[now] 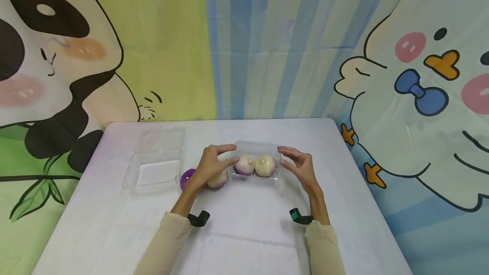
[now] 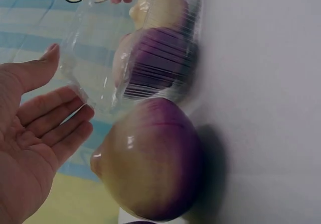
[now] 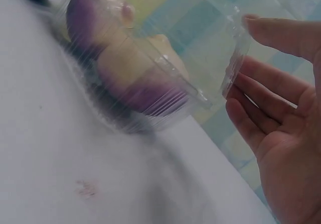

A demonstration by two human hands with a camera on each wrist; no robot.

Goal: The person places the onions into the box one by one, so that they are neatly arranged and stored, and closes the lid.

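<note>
A clear plastic clamshell box [image 1: 255, 144] stands with its lid raised. Inside lie two round purple-and-cream vegetables, like onions or turnips: the left one [image 1: 244, 165] and the right one [image 1: 265, 165]. My left hand [image 1: 211, 165] pinches the lid's left edge, thumb on one side and fingers on the other. At the lid's right edge, my right hand [image 3: 286, 98] does the same. Close below my left hand, a loose vegetable of the same kind [image 2: 153, 158] rests on the table, partly hidden in the head view. A purple round thing [image 1: 186, 177] shows beside my left wrist.
Another clear clamshell box [image 1: 153, 173] lies spread open on the white-covered table [image 1: 252, 232] at the left. Behind the table hangs a printed cloth [image 1: 267, 46] with cartoon animals.
</note>
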